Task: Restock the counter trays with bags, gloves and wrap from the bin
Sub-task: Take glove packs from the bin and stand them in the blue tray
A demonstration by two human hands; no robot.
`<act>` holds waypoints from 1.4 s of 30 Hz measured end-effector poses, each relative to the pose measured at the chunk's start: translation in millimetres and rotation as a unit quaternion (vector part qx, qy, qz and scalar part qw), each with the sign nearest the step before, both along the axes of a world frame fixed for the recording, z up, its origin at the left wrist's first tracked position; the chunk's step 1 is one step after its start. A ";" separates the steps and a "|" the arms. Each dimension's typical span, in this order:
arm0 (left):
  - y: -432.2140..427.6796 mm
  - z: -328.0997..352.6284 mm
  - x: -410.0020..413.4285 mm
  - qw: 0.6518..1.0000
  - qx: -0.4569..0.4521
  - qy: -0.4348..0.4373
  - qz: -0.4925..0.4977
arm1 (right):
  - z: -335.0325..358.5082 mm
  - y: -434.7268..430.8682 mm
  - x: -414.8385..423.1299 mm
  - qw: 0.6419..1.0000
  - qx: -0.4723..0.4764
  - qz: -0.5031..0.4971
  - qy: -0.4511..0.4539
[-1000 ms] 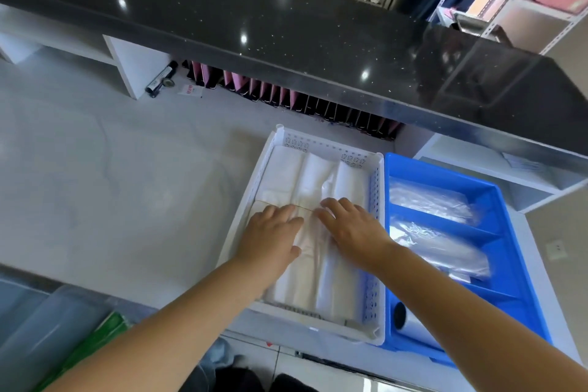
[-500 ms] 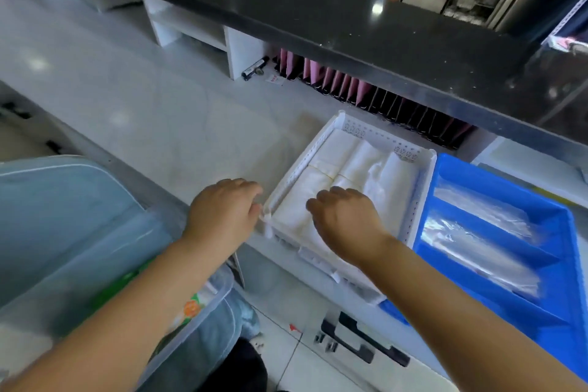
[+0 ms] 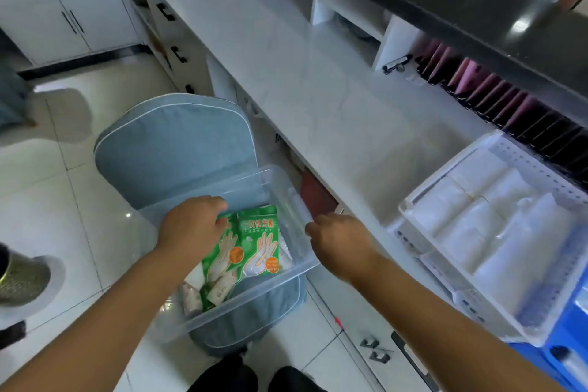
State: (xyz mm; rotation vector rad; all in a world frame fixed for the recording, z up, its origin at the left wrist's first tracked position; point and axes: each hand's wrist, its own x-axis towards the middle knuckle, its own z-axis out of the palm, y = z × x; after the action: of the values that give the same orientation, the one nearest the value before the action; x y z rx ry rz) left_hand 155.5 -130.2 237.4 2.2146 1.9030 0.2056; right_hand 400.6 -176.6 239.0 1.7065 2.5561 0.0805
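A clear plastic bin (image 3: 254, 181) rests on a blue-grey padded chair (image 3: 171, 140) below the counter. Inside lie two green packs of disposable gloves (image 3: 259, 242) and small wrapped rolls (image 3: 222, 289). My left hand (image 3: 194, 226) is inside the bin, its fingers curled on the top edge of the left green pack. My right hand (image 3: 340, 239) hovers at the bin's right rim, fingers loosely bent, holding nothing. On the counter at the right the white perforated tray (image 3: 410, 200) holds folded clear bags (image 3: 483, 216), and the blue tray (image 3: 566, 350) shows at the lower right corner.
The white counter top (image 3: 318, 73) runs diagonally, with a black raised ledge (image 3: 477, 3) above it and pink and black folders (image 3: 509, 99) beneath that. Drawers with black handles (image 3: 178, 54) lie under the counter. A shoe (image 3: 22, 280) stands on the tiled floor at the left.
I have turned from the white tray down to the bin. Both hands left the bags in the tray; the left went into the bin onto the glove packs, the right to its rim.
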 end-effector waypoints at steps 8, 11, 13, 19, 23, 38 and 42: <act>37.1 -92.9 -92.9 0.992 -0.119 0.003 0.045 | -97.2 48.7 -81.0 0.982 -0.149 -0.100 0.052; 48.5 -132.7 -106.3 0.985 -0.165 0.016 0.037 | -137.3 64.2 -99.1 0.964 -0.179 -0.173 0.098; 52.4 -160.0 -109.3 0.980 -0.194 0.017 0.030 | -164.9 72.9 -104.2 0.951 -0.197 -0.206 0.119; 50.8 -236.6 -108.5 0.970 -0.239 0.011 0.035 | -255.5 103.6 -108.8 0.911 -0.298 -0.266 0.105; 53.1 -280.3 -109.1 0.961 -0.271 0.016 0.049 | -308.4 128.4 -112.5 0.885 -0.321 -0.326 0.087; 84.8 -360.7 -74.0 0.848 -0.345 -0.220 0.338 | -358.7 146.3 -109.0 0.723 -0.286 -0.554 0.298; 94.4 -368.5 -65.5 0.674 -0.372 -0.391 0.504 | -355.5 144.5 -111.9 0.693 -0.263 -0.555 0.379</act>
State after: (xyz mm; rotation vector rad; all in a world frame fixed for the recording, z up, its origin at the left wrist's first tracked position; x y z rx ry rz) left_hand 90.0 -35.8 -131.1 0.2672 1.8760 0.3625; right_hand 288.7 -32.1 -116.5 2.9062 0.9869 -1.4735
